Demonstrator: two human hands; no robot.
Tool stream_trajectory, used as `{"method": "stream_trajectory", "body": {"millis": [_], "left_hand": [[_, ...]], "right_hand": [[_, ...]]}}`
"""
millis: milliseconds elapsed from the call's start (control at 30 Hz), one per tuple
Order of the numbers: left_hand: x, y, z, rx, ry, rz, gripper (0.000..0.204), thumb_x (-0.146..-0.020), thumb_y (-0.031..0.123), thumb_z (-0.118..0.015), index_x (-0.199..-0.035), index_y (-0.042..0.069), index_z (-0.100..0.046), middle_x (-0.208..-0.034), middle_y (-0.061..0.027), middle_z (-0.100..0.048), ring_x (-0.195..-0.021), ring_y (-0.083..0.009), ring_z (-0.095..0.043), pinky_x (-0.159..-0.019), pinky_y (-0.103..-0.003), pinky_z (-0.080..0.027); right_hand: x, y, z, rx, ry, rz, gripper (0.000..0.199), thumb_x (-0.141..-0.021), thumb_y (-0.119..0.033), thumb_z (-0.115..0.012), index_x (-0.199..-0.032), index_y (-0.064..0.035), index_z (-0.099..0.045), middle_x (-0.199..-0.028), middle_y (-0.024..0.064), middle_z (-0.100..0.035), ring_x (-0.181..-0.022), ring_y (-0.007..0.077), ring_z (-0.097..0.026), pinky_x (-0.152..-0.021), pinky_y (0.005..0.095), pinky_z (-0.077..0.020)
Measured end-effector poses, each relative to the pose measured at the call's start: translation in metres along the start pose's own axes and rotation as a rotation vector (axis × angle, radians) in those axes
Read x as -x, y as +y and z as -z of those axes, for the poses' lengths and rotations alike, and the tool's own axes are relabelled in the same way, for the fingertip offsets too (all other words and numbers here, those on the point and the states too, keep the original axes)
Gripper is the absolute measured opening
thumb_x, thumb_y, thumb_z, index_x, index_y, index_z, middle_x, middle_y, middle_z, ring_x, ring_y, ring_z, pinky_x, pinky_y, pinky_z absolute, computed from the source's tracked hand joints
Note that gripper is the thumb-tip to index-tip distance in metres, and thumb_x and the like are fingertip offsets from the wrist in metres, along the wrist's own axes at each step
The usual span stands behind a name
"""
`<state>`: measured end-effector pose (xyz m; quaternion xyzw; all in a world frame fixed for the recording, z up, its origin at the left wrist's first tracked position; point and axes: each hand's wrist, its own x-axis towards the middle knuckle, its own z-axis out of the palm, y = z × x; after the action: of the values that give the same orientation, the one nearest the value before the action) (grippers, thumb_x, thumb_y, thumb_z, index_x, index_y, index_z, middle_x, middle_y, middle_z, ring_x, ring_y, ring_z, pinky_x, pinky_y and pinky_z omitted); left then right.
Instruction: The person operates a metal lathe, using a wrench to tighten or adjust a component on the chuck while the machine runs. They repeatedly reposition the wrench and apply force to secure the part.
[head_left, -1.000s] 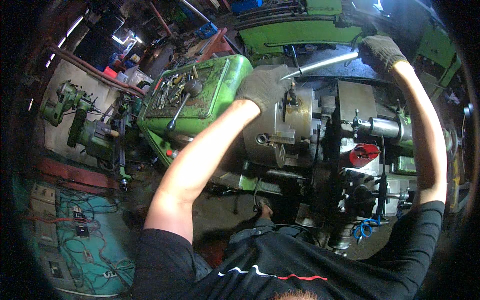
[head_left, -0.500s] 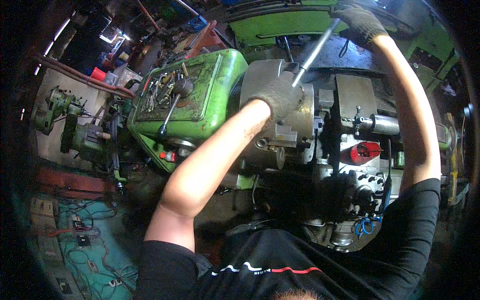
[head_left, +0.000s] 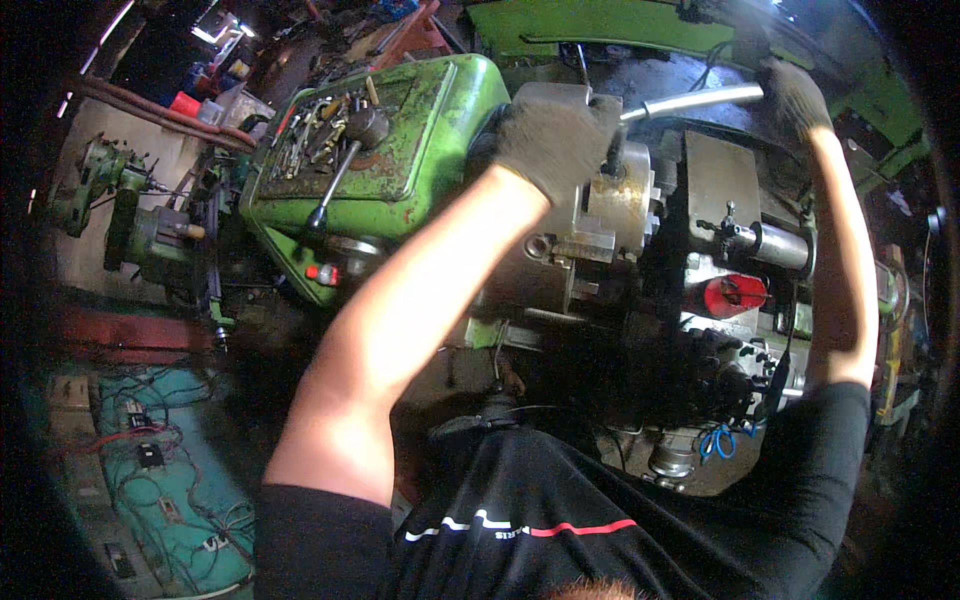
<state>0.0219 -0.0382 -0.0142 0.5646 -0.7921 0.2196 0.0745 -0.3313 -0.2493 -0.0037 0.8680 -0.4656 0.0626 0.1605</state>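
Well, one row of small white lettering crosses the black T-shirt, upside down in this view, between one white zigzag stripe and one red stripe. The left hand and the right hand, two in all, wear grey-brown work gloves. Between them, above one lathe chuck, slants one steel bar. The right hand's fingers look clamped around its far end, though blurred. The left hand lies back upward over the chuck's top at the bar's near end; its fingers are curled, but I cannot tell whether they are clamped on anything. To the left stands one green lathe headstock, with one lever and a heap of small metal tools, too jumbled to count. Right of the chuck are one silver cylinder, one red container and one coiled blue cable.
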Motion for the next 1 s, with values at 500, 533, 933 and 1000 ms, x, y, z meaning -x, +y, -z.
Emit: {"method": "stream_trajectory", "body": {"millis": [500, 533, 933, 1000], "left_hand": [[-0.072, -0.067, -0.052, 0.372, -0.175, -0.360, 0.026, -0.094, 0.038, -0.066, -0.105, 0.018, -0.079, -0.099, -0.0176, -0.080, -0.096, -0.0397, -0.079, -0.084, -0.057, -0.061], [-0.081, -0.079, -0.058, 0.406, -0.149, -0.433, 0.025, -0.095, 0.037, -0.066, -0.106, 0.019, -0.079, -0.098, -0.0178, -0.080, -0.095, -0.0397, -0.079, -0.084, -0.057, -0.061], [-0.088, -0.059, -0.063, 0.315, 0.208, -0.652, 0.024, -0.094, 0.033, -0.071, -0.102, 0.014, -0.081, -0.097, -0.0176, -0.081, -0.098, -0.0402, -0.080, -0.088, -0.053, -0.061], [-0.092, -0.054, -0.058, 0.284, 0.166, -0.613, 0.020, -0.096, 0.030, -0.070, -0.106, 0.017, -0.083, -0.106, -0.0128, -0.082, -0.112, -0.0352, -0.078, -0.094, -0.052, -0.057]], "right_hand": [[0.222, -0.133, 0.122, -0.076, -0.007, -0.403, 0.029, -0.102, -0.034, -0.072, -0.117, -0.0092, -0.071, -0.102, 0.0230, -0.074, -0.094, 0.0473, -0.073, -0.080, 0.0544, -0.0578], [0.232, -0.181, 0.137, 0.008, -0.093, -0.485, 0.034, -0.100, -0.032, -0.077, -0.125, -0.0114, -0.069, -0.103, 0.0226, -0.074, -0.096, 0.0451, -0.075, -0.081, 0.0538, -0.0592], [0.258, -0.256, 0.163, -1.426, -0.455, -1.060, 0.041, -0.087, -0.037, -0.087, -0.104, -0.0052, -0.067, -0.085, 0.0086, -0.071, -0.069, 0.0215, -0.070, -0.060, 0.0388, -0.0573], [0.266, -0.309, 0.158, -1.652, -0.324, -1.255, 0.038, -0.091, -0.034, -0.083, -0.111, -0.0068, -0.065, -0.084, 0.0032, -0.065, -0.068, 0.0183, -0.065, -0.058, 0.0383, -0.0553]]}}
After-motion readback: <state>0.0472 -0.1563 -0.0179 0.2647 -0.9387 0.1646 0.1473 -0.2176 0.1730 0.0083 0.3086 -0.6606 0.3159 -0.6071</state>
